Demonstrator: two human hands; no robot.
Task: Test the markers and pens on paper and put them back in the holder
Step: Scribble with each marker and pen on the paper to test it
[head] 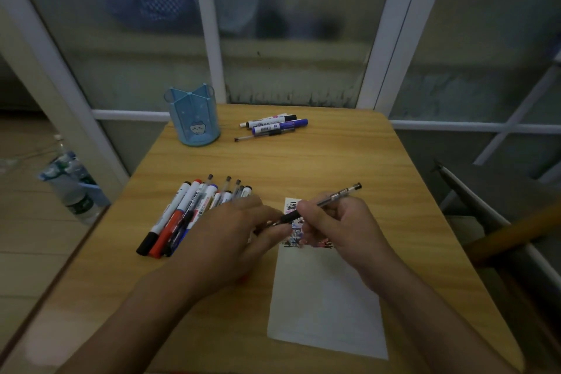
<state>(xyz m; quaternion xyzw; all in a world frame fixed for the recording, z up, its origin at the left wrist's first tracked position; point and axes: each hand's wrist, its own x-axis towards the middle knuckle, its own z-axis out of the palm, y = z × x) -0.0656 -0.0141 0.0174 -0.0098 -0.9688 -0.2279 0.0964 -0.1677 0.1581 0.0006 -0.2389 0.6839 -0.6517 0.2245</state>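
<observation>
My right hand (340,228) grips a black gel pen (334,197) by its barrel, with the back end pointing up and right. My left hand (239,231) pinches the pen's tip end, over the top of a white paper sheet (324,297) covered there with coloured scribbles. A pile of several markers and pens (188,212) lies on the table just left of my left hand. The blue pen holder (194,118) stands at the far left of the table; I see nothing in it. Several more markers and pens (273,126) lie to its right.
The small wooden table (303,161) stands against a glass partition with white frames. Plastic water bottles (73,185) sit on the floor to the left. A metal and wooden chair frame (501,231) is close on the right.
</observation>
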